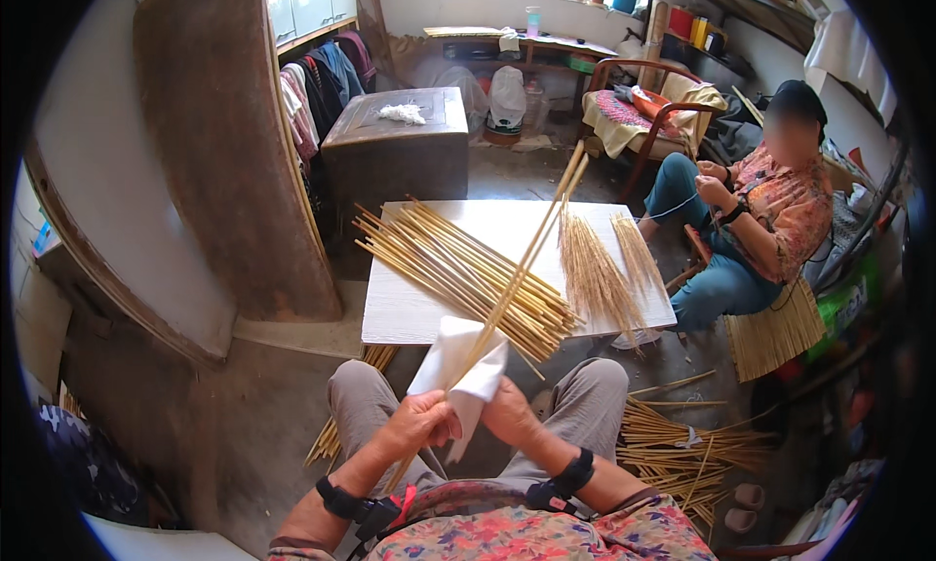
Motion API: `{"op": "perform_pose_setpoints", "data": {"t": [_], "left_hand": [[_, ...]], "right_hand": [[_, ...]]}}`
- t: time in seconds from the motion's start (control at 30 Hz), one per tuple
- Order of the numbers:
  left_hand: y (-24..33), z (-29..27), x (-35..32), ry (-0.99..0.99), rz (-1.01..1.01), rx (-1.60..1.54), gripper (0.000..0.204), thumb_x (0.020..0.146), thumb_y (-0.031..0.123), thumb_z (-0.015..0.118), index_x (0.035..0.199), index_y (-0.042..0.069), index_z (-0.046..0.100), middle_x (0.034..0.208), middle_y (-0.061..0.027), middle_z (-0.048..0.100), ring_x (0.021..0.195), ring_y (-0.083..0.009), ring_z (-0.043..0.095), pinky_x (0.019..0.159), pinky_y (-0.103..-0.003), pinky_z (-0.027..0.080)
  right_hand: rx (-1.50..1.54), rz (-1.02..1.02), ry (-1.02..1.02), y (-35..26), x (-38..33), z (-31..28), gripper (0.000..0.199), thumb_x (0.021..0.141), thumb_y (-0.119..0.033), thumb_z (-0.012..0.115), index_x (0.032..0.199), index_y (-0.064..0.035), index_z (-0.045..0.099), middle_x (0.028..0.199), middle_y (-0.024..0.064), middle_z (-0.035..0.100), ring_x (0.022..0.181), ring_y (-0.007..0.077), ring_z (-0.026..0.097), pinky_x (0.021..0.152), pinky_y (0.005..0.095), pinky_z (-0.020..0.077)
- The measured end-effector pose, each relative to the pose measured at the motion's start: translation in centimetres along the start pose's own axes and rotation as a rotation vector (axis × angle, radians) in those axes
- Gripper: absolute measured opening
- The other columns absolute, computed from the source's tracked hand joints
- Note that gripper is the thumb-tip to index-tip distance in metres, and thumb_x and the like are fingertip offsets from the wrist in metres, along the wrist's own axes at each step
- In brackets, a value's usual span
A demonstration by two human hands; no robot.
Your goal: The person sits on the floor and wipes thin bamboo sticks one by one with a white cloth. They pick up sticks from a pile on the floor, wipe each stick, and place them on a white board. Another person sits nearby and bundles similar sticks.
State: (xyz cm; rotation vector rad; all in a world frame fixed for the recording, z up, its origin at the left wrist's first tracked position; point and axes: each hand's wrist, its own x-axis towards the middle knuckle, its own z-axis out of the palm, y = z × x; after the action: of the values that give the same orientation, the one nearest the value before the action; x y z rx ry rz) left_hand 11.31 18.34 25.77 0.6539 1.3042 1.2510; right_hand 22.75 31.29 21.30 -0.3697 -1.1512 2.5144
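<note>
1. Left hand (414, 425) closed around the lower part of the long straw stalks (526, 259), thumb on top, low in front of the knees
2. Right hand (509, 412) curled shut on the white cloth (458, 366), pressing it around the same stalks just above the left hand
3. Stalks running up and to the right from both hands, crossing over the white low table (409, 312), tips reaching past its far edge
4. White cloth wrapped about the stalks over the near table edge, one corner sticking up to the left
5. Pile of pale stalks (458, 269) lying slantwise across the table, just beside two bundles with bushy seed heads (600, 273) on its right part
6. More stalks scattered on the floor (682, 449) to the right of the knees
7. Another person (770, 210) seated well apart at the far right, both hands raised near the chest, a woven straw mat (775, 332) below the legs
8. Dark wooden chest (395, 142) beyond the table, a small white rag on its lid
</note>
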Motion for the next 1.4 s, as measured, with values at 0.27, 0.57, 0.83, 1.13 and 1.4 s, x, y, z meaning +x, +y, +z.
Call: {"op": "perform_pose_setpoints", "data": {"t": [0.27,0.57,0.83,1.13,1.4], "left_hand": [[-1.9,-0.2,0.9,0.057,0.060,0.099,0.031,0.092,0.031,0.040,0.095,0.004,0.055,0.070,0.0022,0.054,0.051,-0.0024,0.046,0.041,-0.017,0.033],[-3.8,0.3,2.1,0.347,0.313,0.433,0.022,0.089,0.019,0.045,0.094,0.000,0.056,0.069,-0.0098,0.058,0.057,-0.0158,0.054,0.053,-0.028,0.044],[-3.3,-3.4,-7.2,0.364,0.272,0.978,0.014,0.085,0.019,0.052,0.082,0.006,0.052,0.066,-0.0164,0.054,0.061,-0.0326,0.056,0.051,-0.038,0.042],[-4.8,-7.6,-17.5,0.833,0.027,0.921,0.018,0.087,0.018,0.047,0.098,0.006,0.056,0.074,-0.0136,0.060,0.066,-0.0271,0.060,0.059,-0.031,0.047],[-2.1,-4.2,-4.5,0.748,0.522,0.764,0.028,0.089,0.017,0.039,0.106,-0.002,0.052,0.094,-0.0186,0.058,0.086,-0.0286,0.057,0.076,-0.033,0.044]], "right_hand": [[0.044,-0.030,0.152,1.9,1.0,1.3,0.025,0.088,-0.025,0.051,0.103,-0.0054,0.054,0.092,0.0021,0.058,0.079,0.0080,0.054,0.068,0.0216,0.0456],[0.009,-0.129,0.318,2.1,2.3,1.9,0.028,0.088,-0.025,0.050,0.106,-0.0041,0.050,0.095,0.0035,0.057,0.085,0.0124,0.055,0.075,0.0273,0.0451],[0.032,-0.519,0.438,-5.3,5.4,-8.4,0.028,0.091,-0.022,0.041,0.112,-0.0031,0.044,0.101,0.0075,0.054,0.092,0.0197,0.054,0.082,0.0350,0.0442],[0.163,-0.644,0.650,-18.7,0.9,-17.7,0.035,0.088,-0.025,0.048,0.115,-0.0030,0.046,0.110,0.0096,0.054,0.102,0.0239,0.051,0.091,0.0399,0.0392],[0.027,-0.066,0.136,-3.5,1.2,-1.7,0.037,0.085,-0.018,0.050,0.118,-0.0048,0.041,0.108,0.0064,0.051,0.098,0.0202,0.051,0.088,0.0370,0.0403]]}}
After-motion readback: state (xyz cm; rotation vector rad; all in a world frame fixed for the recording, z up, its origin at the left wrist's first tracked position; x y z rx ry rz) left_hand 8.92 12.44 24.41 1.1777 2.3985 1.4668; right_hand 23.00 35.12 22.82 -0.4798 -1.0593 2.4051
